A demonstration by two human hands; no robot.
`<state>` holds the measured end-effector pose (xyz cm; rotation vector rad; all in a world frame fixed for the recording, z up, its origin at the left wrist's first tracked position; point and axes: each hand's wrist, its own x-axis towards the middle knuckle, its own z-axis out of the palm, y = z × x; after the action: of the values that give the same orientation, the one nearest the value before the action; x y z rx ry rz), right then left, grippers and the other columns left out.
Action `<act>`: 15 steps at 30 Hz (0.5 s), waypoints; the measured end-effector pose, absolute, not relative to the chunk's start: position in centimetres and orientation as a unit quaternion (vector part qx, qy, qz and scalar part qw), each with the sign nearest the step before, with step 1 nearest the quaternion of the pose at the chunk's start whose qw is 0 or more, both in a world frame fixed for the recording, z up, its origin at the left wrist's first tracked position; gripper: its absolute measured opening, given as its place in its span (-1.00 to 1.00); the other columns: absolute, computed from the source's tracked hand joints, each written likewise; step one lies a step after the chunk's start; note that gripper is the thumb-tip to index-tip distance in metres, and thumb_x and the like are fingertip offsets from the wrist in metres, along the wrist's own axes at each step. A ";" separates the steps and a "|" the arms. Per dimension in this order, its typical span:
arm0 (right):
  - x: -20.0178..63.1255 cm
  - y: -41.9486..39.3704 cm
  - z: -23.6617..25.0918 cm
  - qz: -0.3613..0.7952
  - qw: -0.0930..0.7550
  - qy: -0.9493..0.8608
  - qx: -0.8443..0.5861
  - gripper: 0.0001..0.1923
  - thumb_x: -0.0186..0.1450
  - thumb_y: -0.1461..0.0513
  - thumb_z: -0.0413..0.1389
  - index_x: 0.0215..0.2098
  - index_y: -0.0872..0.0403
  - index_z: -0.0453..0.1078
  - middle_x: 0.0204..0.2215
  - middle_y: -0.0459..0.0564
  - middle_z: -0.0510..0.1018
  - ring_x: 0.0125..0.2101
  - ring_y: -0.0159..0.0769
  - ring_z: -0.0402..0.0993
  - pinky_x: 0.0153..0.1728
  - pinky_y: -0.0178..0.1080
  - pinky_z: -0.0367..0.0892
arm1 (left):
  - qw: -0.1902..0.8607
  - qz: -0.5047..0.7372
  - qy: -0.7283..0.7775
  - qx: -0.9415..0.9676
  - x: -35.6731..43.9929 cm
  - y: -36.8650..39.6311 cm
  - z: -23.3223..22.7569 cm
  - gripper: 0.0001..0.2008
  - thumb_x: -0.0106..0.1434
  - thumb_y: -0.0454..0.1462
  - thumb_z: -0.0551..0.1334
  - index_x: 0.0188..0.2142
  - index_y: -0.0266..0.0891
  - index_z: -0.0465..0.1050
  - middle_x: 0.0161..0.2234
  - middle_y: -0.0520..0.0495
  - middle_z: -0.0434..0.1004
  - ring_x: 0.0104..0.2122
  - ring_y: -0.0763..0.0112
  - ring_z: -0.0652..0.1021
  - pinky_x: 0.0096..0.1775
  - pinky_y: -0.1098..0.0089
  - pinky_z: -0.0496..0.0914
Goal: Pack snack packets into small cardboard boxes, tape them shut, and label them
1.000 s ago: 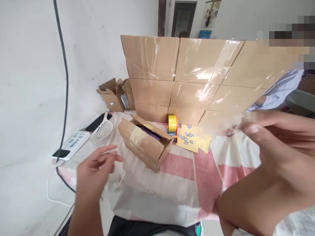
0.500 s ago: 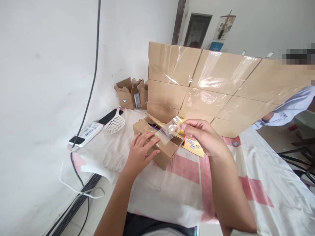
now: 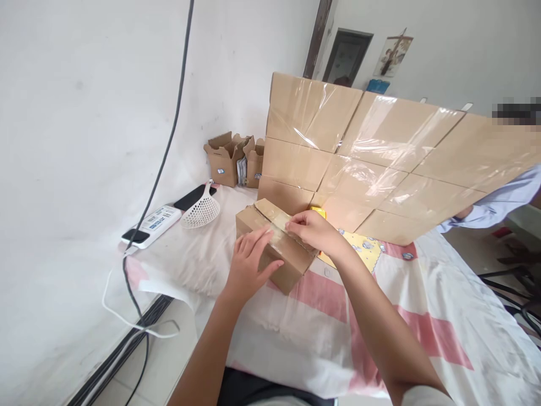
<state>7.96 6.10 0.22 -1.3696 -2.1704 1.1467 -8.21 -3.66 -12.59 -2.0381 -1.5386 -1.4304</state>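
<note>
A pink-and-white cloth covers the surface (image 3: 422, 316) beside a white wall (image 3: 84, 113); mid-frame sits a small brown cardboard box (image 3: 291, 262), flaps shut; left hand (image 3: 249, 265) flat on it; right hand (image 3: 310, 228) pinching clear tape (image 3: 276, 231).

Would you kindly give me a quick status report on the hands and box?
Left hand flat on box. Right hand pressing tape on top. Nothing in the way.

Under your left hand (image 3: 249, 265) sits a small matt brown cardboard box (image 3: 274, 242), glossy clear tape across its top. Behind it, the shiny film-wrapped wall of cardboard cartons (image 3: 372, 158); beneath it, soft pink-and-white cloth (image 3: 321, 316).
</note>
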 end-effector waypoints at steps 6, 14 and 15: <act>6.6 6.0 -0.2 0.182 0.148 -0.827 -0.511 -0.79 0.26 0.16 0.15 -0.50 0.05 0.44 -0.46 -0.05 0.56 -0.43 -0.29 0.43 -0.44 -0.24 0.17 | 0.138 -0.476 -0.546 -0.675 -7.8 -4.0 -13.0 -0.60 0.38 -0.10 0.26 0.16 -0.13 0.40 0.13 -0.15 0.54 0.19 0.02 0.37 0.18 0.04 0.16; 7.5 8.5 -0.3 -0.019 0.135 -0.761 -0.634 -0.42 0.17 -0.05 0.30 -0.05 0.11 0.26 -0.17 0.20 0.57 -0.18 0.05 0.54 -0.33 -0.15 0.28 | 0.138 -0.480 -0.560 -0.661 -7.7 -3.6 -13.5 -0.66 0.34 -0.12 0.31 0.08 -0.07 0.51 0.14 -0.11 0.52 0.12 0.01 0.35 0.14 0.03 0.20; 8.0 9.0 -0.7 -0.031 0.157 -0.756 -0.635 -0.52 0.22 -0.01 0.27 -0.07 0.09 0.27 -0.17 0.18 0.57 -0.19 0.02 0.54 -0.33 -0.16 0.27 | 0.142 -0.487 -0.559 -0.656 -7.6 -3.5 -13.6 -0.66 0.33 -0.12 0.32 0.08 -0.06 0.52 0.14 -0.12 0.51 0.11 0.01 0.35 0.13 0.04 0.23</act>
<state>8.02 9.04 -0.75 -1.8164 -2.1623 -0.0894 -7.61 -3.51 -13.65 -1.8932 -1.6149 -1.4047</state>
